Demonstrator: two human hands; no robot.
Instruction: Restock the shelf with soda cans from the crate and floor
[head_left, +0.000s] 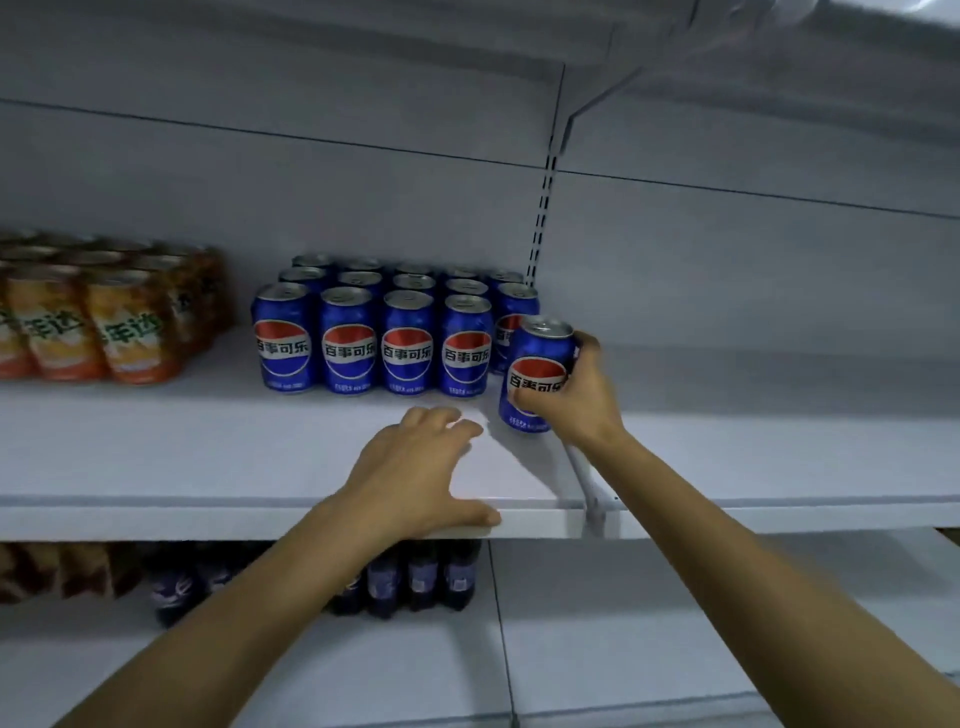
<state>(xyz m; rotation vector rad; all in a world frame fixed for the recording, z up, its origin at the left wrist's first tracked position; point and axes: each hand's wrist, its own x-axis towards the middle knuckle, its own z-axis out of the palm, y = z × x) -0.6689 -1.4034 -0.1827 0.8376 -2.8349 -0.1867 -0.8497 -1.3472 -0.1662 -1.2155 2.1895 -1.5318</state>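
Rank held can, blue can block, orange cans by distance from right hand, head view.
1. held can: gripped in the right hand.
2. blue can block: just to its left.
3. orange cans: far left.

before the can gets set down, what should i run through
1. Grip: right hand has its fingers curled round the held can: ok.
2. Held can upright, label facing out: ok.
3. Bare shelf in front of the blue can rows: ok.
4. Left hand flat on the shelf, apart from the held can: ok.
5. Can base touching the shelf: cannot tell.
6. Orange cans kept apart from the blue rows: ok.
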